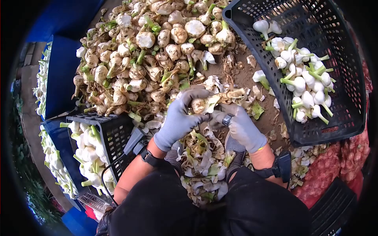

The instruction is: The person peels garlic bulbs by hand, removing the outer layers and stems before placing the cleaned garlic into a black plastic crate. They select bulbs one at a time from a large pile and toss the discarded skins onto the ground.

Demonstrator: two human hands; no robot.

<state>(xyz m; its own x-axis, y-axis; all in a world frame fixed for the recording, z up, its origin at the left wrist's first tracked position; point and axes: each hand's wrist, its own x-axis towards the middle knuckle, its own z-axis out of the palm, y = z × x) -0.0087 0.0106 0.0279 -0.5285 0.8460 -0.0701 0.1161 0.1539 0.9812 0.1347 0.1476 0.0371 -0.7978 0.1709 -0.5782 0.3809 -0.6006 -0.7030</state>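
A garlic bulb [199, 105] with dirty, partly loosened skin is between my hands, above the scraps on the ground. My left hand [179, 118], in a light grey glove with darker fingers, is closed around it. My right hand [238, 128], gloved the same way with a dark ring-like band on a finger, is closed against the bulb's loose skin and stem side; its fingertips are partly hidden. Just beyond them lies a large heap of unpeeled garlic [157, 51]. Peeled skins [204, 157] are piled between my feet.
At the right, a black crate [327, 135] holds cleaned white garlic [307, 84]. Another black crate [122, 133] full of garlic stands at my left, near blue containers [61, 74] of garlic. Red mesh sacks [321, 173] lie at the lower right.
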